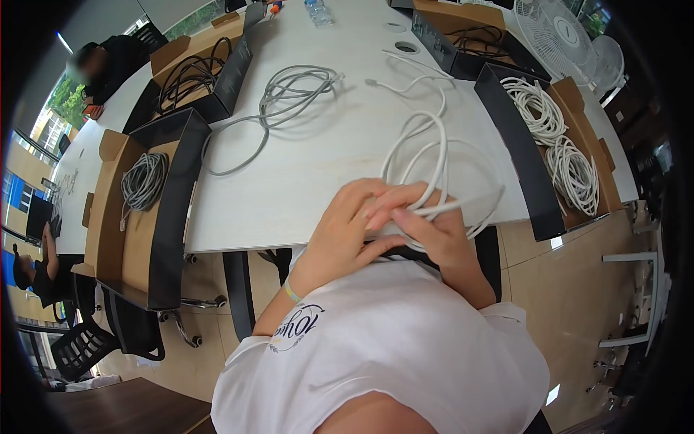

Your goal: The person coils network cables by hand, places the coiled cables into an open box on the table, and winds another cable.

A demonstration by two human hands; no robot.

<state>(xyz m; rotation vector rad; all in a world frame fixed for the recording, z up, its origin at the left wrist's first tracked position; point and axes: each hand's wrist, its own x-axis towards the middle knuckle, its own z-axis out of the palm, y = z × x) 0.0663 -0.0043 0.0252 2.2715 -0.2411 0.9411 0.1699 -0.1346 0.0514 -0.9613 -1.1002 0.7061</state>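
Note:
A white network cable [442,148] is gathered in loose loops at the table's front edge. My right hand [434,231] is closed around those loops, with strands crossing its fingers. My left hand [336,224] meets it, its fingers curled against the right fingers and the cable; the exact contact is partly hidden. Part of the cable trails away over the table to a plug [371,82]. A loosely coiled grey cable [289,90] lies on the table ahead and to the left.
On the right, an open box [495,126] holds white cable coils [571,170]; another box [434,43] holds dark cables. Left boxes hold a grey coil [144,181] and black cables [195,76]. A fan [553,32], a bottle [318,13] and two people are further off.

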